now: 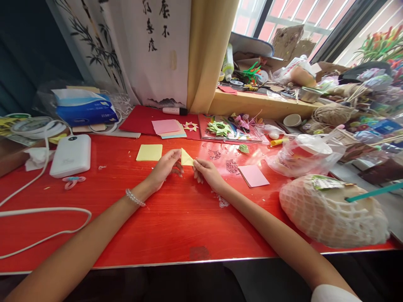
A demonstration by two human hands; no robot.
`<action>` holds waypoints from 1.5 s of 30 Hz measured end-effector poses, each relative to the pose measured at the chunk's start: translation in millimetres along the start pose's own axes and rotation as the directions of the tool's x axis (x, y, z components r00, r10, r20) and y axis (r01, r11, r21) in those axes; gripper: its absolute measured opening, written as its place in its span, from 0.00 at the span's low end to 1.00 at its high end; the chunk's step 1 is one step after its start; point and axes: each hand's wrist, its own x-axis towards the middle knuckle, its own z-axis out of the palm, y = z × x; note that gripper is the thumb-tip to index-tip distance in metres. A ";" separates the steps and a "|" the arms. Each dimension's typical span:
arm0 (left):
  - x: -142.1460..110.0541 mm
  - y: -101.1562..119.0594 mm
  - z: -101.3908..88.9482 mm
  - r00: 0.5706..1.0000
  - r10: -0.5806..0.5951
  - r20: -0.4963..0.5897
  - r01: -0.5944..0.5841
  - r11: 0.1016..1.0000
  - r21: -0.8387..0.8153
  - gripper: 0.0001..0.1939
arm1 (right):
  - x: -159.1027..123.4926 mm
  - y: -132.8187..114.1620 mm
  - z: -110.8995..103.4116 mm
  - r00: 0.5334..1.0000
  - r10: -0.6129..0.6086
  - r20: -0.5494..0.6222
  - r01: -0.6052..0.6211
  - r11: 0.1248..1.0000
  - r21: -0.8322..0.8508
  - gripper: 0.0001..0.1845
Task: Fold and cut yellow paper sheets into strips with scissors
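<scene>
Both my hands meet over the middle of the red table (176, 222). Between them is a small folded yellow paper (186, 158), shaped like a triangle. My left hand (166, 167) pinches its left edge with thumb and fingers; a bead bracelet circles that wrist. My right hand (208, 173) pinches the paper's right corner. A stack of yellow square sheets (149, 152) lies just left of my left hand. One pink sheet (253, 175) lies to the right of my right hand.
A white power bank (71, 155) with a cable lies at the left, and a blue tissue pack (84, 110) behind it. Pink and coloured sheets (168, 128) and paper stars sit at the back. A netted round fruit (332, 212) and plastic bags crowd the right.
</scene>
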 end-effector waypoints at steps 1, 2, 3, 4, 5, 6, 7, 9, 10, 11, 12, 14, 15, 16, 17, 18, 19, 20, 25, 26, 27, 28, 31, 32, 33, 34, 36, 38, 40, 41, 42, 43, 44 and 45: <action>-1.0 1.3 0.1 1.000 0.002 0.015 -0.002 1.000 -0.023 0.18 | -0.3 -0.4 -0.2 1.000 0.002 0.011 -0.002 1.000 -0.015 0.19; -1.7 2.4 -0.2 0.999 0.006 0.034 -0.005 0.999 -0.036 0.17 | -0.5 -0.7 -0.4 1.000 0.006 0.027 -0.005 1.000 -0.025 0.19; -2.0 3.4 -0.8 0.998 0.009 0.054 -0.007 0.999 -0.047 0.17 | -0.7 -0.9 -0.6 0.999 0.010 0.051 -0.008 0.999 -0.033 0.20; -2.1 4.1 -1.5 0.997 0.014 0.073 -0.010 0.998 -0.057 0.16 | -0.8 -1.0 -0.6 0.997 0.012 0.081 -0.009 0.999 -0.037 0.20; -1.9 4.6 -2.4 0.996 0.021 0.088 -0.015 0.998 -0.068 0.15 | -0.9 -1.1 -0.6 0.994 0.011 0.112 -0.007 0.999 -0.038 0.20; -1.6 4.7 -3.2 0.995 0.030 0.098 -0.023 0.997 -0.078 0.14 | -1.0 -1.0 -0.2 0.991 0.006 0.134 0.000 0.999 -0.039 0.21; -1.2 4.7 -3.9 0.994 0.042 0.097 -0.034 0.996 -0.082 0.14 | -1.1 -1.1 0.3 0.990 -0.005 0.143 0.012 0.999 -0.046 0.21; -0.8 4.4 -4.8 0.997 0.063 0.054 -0.060 0.996 -0.060 0.14 | -1.6 -1.4 1.9 0.992 -0.035 0.125 0.043 0.997 -0.066 0.21; -0.8 4.3 -5.0 0.997 0.073 0.020 -0.072 0.997 -0.032 0.15 | -1.9 -1.8 2.7 0.993 -0.047 0.111 0.055 0.996 -0.076 0.22; -1.0 4.2 -5.1 0.997 0.080 -0.011 -0.080 0.997 0.003 0.17 | -2.3 -2.3 3.5 0.993 -0.050 0.106 0.059 0.995 -0.083 0.23; -1.2 4.3 -5.0 0.996 0.086 -0.035 -0.085 0.996 0.038 0.18 | -2.6 -2.7 4.0 0.993 -0.047 0.110 0.056 0.995 -0.083 0.25; -2.0 4.6 -4.6 0.994 0.090 -0.055 -0.085 0.993 0.087 0.18 | -3.0 -3.0 4.3 0.991 -0.036 0.128 0.045 0.996 -0.071 0.27; -2.3 4.8 -4.1 0.995 0.086 -0.054 -0.081 0.992 0.100 0.19 | -3.0 -2.7 4.1 0.990 -0.033 0.137 0.043 0.996 -0.074 0.27; -2.5 5.0 -3.6 0.996 0.079 -0.048 -0.074 0.991 0.110 0.19 | -2.8 -2.1 3.7 0.989 -0.030 0.142 0.043 0.995 -0.085 0.25; -2.7 5.2 -2.9 0.997 0.068 -0.042 -0.063 0.991 0.116 0.18 | -2.4 -1.4 3.3 0.990 -0.030 0.141 0.044 0.994 -0.096 0.22; -2.8 5.3 -2.1 0.998 0.055 -0.037 -0.050 0.992 0.117 0.18 | -1.9 -0.5 2.8 0.991 -0.027 0.133 0.041 0.994 -0.103 0.21; -2.9 5.4 -1.4 0.999 0.042 -0.032 -0.038 0.992 0.117 0.18 | -1.3 0.2 2.4 0.992 -0.021 0.122 0.033 0.995 -0.099 0.19; -3.0 5.6 -0.7 0.999 0.030 -0.029 -0.027 0.993 0.117 0.18 | -0.7 0.7 2.0 0.994 -0.016 0.105 0.024 0.997 -0.078 0.19; -3.5 6.2 1.5 0.999 0.020 -0.032 -0.016 0.992 0.126 0.20 | 1.0 -1.0 1.7 0.999 -0.035 0.025 0.033 0.997 0.076 0.17; -3.5 6.1 1.8 0.999 0.021 -0.029 -0.017 0.992 0.126 0.20 | 1.0 -1.6 1.8 0.999 -0.036 0.022 0.034 0.996 0.088 0.17; -3.4 5.9 1.9 0.999 0.022 -0.024 -0.019 0.992 0.124 0.21 | 1.0 -2.0 1.9 0.999 -0.034 0.020 0.032 0.995 0.097 0.18; -3.2 5.4 2.0 1.000 0.023 -0.017 -0.021 0.992 0.121 0.21 | 1.0 -2.3 2.0 0.999 -0.032 0.015 0.030 0.994 0.107 0.19; -2.2 3.1 1.8 0.999 0.030 0.011 -0.031 0.994 0.100 0.19 | 0.9 -2.5 1.9 1.000 -0.019 -0.019 0.021 0.992 0.128 0.24; -1.7 2.3 1.5 0.999 0.033 0.024 -0.035 0.995 0.095 0.18 | 0.9 -2.4 1.7 1.000 -0.014 -0.026 0.017 0.991 0.130 0.25; -1.3 1.5 1.1 0.999 0.034 0.038 -0.037 0.995 0.095 0.17 | 0.9 -2.2 1.6 1.000 -0.010 -0.027 0.013 0.992 0.127 0.26; -0.8 0.8 0.7 0.998 0.034 0.052 -0.039 0.994 0.099 0.16 | 0.9 -1.9 1.4 1.000 -0.007 -0.024 0.009 0.993 0.121 0.26; -0.1 0.0 0.1 0.997 0.036 0.074 -0.045 0.992 0.120 0.14 | 0.9 -1.5 1.2 1.000 0.002 -0.014 0.000 0.995 0.104 0.27; 0.3 -0.5 -0.1 0.995 0.054 0.083 -0.067 0.985 0.161 0.14 | 0.9 -1.2 1.1 1.000 0.007 -0.005 -0.006 0.997 0.082 0.28; 0.1 -1.1 0.3 0.993 0.075 0.095 -0.094 0.972 0.216 0.14 | 0.7 -1.2 1.3 0.999 -0.011 0.037 0.009 0.999 0.052 0.29; -0.2 -1.6 0.6 0.991 0.085 0.102 -0.107 0.964 0.242 0.15 | 0.5 -1.2 1.4 0.996 -0.027 0.080 0.025 0.999 0.035 0.29; -0.7 -2.3 0.9 0.990 0.094 0.107 -0.120 0.957 0.266 0.15 | 0.3 -1.3 1.6 0.991 -0.046 0.129 0.044 0.999 0.022 0.29; -1.2 -3.0 1.1 0.989 0.102 0.110 -0.130 0.949 0.288 0.16 | 0.2 -1.2 1.8 0.983 -0.064 0.171 0.063 0.998 0.012 0.28; -1.8 -3.8 1.2 0.988 0.110 0.107 -0.138 0.940 0.312 0.16 | 0.1 -1.0 1.9 0.977 -0.077 0.197 0.077 0.997 0.005 0.27; -2.3 -4.6 1.2 0.988 0.118 0.098 -0.145 0.930 0.337 0.16 | 0.0 -0.8 1.9 0.975 -0.082 0.206 0.084 0.997 0.000 0.24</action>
